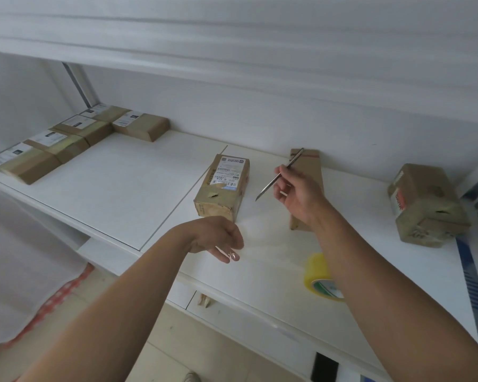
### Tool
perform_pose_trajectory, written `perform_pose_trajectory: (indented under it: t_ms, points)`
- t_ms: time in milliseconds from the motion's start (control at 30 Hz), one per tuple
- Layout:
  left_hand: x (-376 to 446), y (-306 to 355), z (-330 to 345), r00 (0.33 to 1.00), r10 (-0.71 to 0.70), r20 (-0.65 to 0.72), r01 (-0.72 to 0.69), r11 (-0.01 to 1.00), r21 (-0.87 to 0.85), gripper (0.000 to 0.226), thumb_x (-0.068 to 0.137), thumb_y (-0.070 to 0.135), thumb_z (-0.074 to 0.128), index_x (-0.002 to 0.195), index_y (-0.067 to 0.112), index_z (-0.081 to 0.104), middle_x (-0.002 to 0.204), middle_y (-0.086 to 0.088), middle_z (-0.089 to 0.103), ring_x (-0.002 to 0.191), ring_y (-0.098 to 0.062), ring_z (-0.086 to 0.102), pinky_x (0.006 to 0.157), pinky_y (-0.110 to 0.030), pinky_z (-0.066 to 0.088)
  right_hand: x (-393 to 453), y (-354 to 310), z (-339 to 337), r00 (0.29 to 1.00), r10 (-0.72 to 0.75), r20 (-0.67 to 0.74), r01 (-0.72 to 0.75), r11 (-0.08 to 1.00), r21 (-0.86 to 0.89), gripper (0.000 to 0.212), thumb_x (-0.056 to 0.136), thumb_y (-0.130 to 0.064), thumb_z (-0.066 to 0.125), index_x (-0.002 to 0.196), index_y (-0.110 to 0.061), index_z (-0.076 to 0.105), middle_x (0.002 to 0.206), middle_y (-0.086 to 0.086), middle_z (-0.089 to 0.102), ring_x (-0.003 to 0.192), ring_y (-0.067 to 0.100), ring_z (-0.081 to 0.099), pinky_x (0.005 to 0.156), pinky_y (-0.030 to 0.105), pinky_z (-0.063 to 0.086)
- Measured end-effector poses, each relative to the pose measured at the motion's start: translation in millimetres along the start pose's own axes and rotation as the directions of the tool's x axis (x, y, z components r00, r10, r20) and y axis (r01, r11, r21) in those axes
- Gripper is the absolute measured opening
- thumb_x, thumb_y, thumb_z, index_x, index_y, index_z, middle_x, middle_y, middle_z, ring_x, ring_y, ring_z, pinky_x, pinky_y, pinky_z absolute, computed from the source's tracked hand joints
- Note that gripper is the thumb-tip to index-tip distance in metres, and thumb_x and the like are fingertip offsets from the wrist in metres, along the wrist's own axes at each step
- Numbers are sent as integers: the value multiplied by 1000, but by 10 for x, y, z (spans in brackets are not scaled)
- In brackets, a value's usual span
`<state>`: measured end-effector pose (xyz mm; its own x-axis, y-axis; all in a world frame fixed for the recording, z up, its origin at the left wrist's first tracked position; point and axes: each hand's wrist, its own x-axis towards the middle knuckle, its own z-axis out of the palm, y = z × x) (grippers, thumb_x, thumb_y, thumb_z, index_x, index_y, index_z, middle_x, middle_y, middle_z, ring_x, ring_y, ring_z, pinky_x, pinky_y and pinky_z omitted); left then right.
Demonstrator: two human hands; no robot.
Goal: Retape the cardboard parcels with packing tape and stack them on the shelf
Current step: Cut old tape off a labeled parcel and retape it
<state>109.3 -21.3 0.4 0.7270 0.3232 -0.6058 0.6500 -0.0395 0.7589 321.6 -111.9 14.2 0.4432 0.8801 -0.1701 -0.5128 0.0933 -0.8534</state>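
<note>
The right hand (295,194) is pinching a thin blade (279,175) just beside the labelled parcel (224,186), risking a slashed label, while the left hand (218,238) is hanging loosely curled, holding nothing, below it.

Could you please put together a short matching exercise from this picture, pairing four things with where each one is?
Things:
1. thin metal blade
2. yellow tape roll
3. labelled parcel
4. row of parcels

Places:
A. far left of the shelf
B. just beyond the left hand
C. in the right hand
D. front edge, under the right forearm

Pairs: 1-C, 2-D, 3-B, 4-A
</note>
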Motion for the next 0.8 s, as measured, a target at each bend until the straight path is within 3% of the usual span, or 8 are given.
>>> perform_pose_trajectory:
  t_ms: [167, 300, 433, 567, 667, 800]
  points:
    - [-36, -4, 4, 1000, 11, -6, -11, 1000, 8, 10, 97, 2, 57, 97, 8, 65, 99, -9, 69, 99, -28, 72, 79, -35, 59, -106, -98, 32, 995, 66, 77, -65, 998, -18, 26, 101, -22, 49, 87, -10, 67, 56, 1, 49, 56, 17, 51, 59, 28, 45]
    - [-55, -32, -9, 998, 16, -54, -16, 1000, -11, 9, 92, 1, 63, 98, 7, 65, 91, -9, 68, 88, -22, 71, 78, -34, 59, -193, 4, 47, 986, 131, 102, -128, 991, -28, 30, 101, -23, 47, 78, -10, 60, 51, 3, 41, 48, 18, 47, 53, 28, 42]
    - [-76, -80, -30, 997, 18, -80, -19, 1000, -6, 9, 91, 1, 66, 97, 8, 66, 92, -9, 69, 84, -19, 70, 79, -33, 58, -252, 103, -44, 988, 99, 119, -66, 964, -257, 25, 98, -11, 51, 73, -11, 53, 51, 4, 39, 47, 17, 43, 52, 29, 40]
    - [-93, -92, 9, 992, 47, -116, -52, 998, -37, 14, 90, -4, 65, 102, 3, 67, 86, -9, 71, 82, -20, 70, 73, -27, 57, -301, 92, -107, 973, 119, 198, -23, 902, -431, 20, 99, -9, 52, 80, -8, 58, 54, 7, 52, 54, 22, 56, 60, 30, 48]
    - [-95, -109, 22, 987, 52, -150, -60, 997, -55, 23, 88, -6, 66, 111, 0, 65, 80, -5, 75, 92, -25, 71, 72, -26, 58, -331, 112, -127, 960, 146, 237, -5, 862, -507, 17, 100, -10, 53, 87, -6, 63, 59, 6, 60, 62, 21, 63, 70, 31, 52]
    - [-103, -113, 31, 987, 52, -153, -57, 998, -31, 9, 92, -1, 64, 99, 2, 69, 89, -9, 76, 84, -20, 71, 75, -28, 58, -353, 132, -160, 949, 181, 258, -13, 840, -542, 18, 96, -16, 56, 86, -7, 68, 67, 11, 67, 69, 24, 67, 79, 39, 51]
